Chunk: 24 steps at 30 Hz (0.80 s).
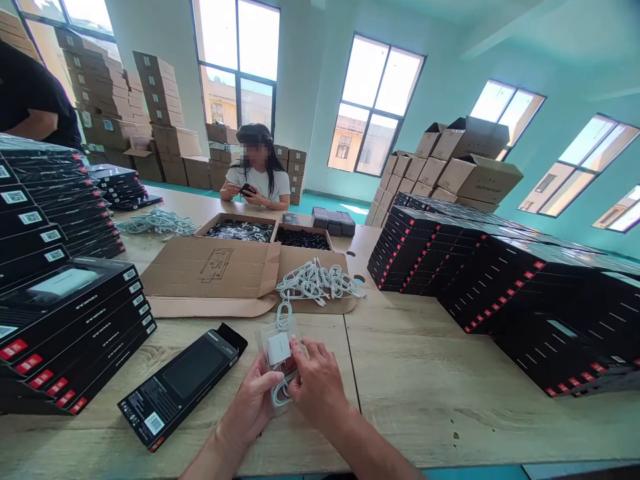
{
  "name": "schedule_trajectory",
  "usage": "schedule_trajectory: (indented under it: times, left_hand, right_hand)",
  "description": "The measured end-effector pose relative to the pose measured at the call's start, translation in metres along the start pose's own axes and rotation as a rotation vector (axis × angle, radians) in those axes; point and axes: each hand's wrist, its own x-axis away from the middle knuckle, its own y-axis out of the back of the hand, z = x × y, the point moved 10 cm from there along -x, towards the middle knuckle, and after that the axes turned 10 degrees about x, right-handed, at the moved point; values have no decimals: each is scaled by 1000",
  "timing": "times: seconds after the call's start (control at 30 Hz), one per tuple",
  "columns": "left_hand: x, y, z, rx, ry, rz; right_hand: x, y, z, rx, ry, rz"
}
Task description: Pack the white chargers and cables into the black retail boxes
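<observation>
My left hand (257,393) is closed round the side of a clear plastic tray (261,337), its thumb lying across the front. In the tray sits a white charger plug (279,349), with a coiled white charging cable (281,395) below it. My right hand (319,377) bends over the tray's right side, fingertips beside the plug and thumb at the cable; its grip is partly hidden. A loop of white cable (284,315) shows at the tray's top end. To the left lies a black retail box (185,383) with its end flap raised.
Stacks of black boxes stand at left (75,333) and right (500,273). Ahead are flattened cardboard (175,267), a pile of white cables (320,280) and open cartons (300,231) of small parts. A co-worker (260,177) sits across the table; another person (35,100) is at far left.
</observation>
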Motion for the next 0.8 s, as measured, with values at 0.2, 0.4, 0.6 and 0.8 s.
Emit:
schedule_trajectory:
  times: [0.2, 0.4, 0.6, 0.8]
  left_hand:
    - [1, 0, -1, 24, 51, 27]
    - [-1, -3, 1, 39, 75, 44]
    - [0, -4, 1, 41, 56, 26]
    - [-2, -3, -4, 9, 54, -18]
  right_hand:
    - [-1, -7, -12, -240, 87, 115]
    - [1, -8, -25, -312, 57, 93]
    - [4, -10, -16, -118, 77, -56]
    - [-2, -12, -16, -209, 21, -102]
